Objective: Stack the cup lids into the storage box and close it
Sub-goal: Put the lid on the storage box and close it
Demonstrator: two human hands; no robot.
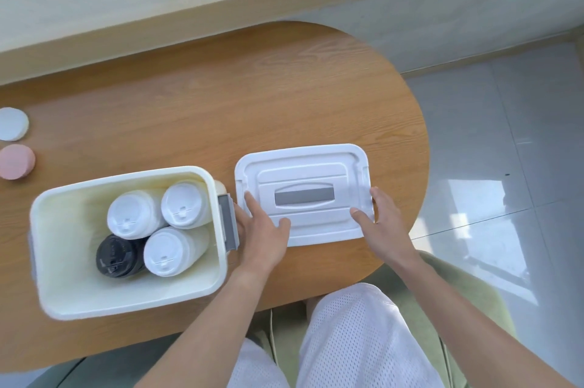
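- Far to the left of both hands, a white disc [13,124] and a pink disc [16,161] lie on the wooden table [196,109].
- Just left of the left hand stands the open storage box [57,229], with three white stacks of cup lids [136,214] and one black stack [117,256] inside.
- The left hand [264,229] reaches forward from a bare forearm, fingers straight and slightly spread, lying flat on the near left corner of the box lid [303,195].
- The box lid rests flat on the table between the hands, beside the box.
- The right hand [380,217] lies on the lid's near right edge, fingers straight, thumb pointing inward.
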